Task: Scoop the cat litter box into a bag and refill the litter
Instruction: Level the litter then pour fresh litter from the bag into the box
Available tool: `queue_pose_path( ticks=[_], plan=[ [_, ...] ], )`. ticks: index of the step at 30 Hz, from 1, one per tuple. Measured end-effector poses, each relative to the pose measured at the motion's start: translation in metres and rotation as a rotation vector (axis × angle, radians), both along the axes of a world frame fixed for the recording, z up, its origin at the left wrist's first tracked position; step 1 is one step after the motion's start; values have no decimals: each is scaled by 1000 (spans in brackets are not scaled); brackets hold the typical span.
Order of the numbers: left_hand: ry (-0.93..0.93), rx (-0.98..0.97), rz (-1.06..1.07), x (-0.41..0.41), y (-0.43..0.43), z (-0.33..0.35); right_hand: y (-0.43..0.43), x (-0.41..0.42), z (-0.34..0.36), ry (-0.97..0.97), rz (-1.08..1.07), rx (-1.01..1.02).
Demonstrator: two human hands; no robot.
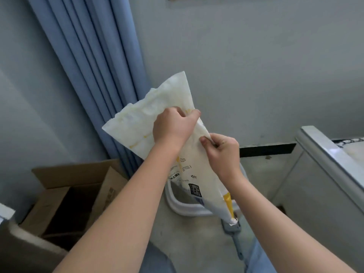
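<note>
I hold a white and yellow litter bag [149, 115] upside down, its flat bottom end high and its mouth pointing down near the floor. My left hand [173, 127] grips the bag's upper part. My right hand [221, 148] pinches its right edge just below. Under the bag stands the white litter box [187, 207], mostly hidden behind the bag and my arms. A grey scoop handle [234, 235] lies on the floor by the bag's mouth.
An open cardboard box [65, 194] stands at the left in front of a blue curtain [88, 66]. A white cabinet [325, 174] stands at the right. The floor is grey concrete. My knees in blue jeans show at the bottom.
</note>
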State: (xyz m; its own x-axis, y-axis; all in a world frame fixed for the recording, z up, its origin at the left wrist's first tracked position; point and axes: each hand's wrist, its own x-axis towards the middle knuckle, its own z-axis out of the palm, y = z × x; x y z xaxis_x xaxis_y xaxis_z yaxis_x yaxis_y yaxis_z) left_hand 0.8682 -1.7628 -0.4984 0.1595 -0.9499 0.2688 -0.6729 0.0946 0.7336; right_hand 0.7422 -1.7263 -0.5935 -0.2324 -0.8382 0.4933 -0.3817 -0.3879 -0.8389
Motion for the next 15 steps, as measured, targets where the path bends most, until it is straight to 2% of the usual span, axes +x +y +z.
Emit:
queue_pose_path(
  ticks=[5,10,15],
  plan=[
    [144,2,-213,-32,-4,-41,12,-36,-25,18,-73,51],
    [308,2,-314,-70,2,-77,24,-77,-45,-11,-89,84],
    [328,14,-379,-115,7,-97,38,-116,-75,44,-103,185]
  ],
)
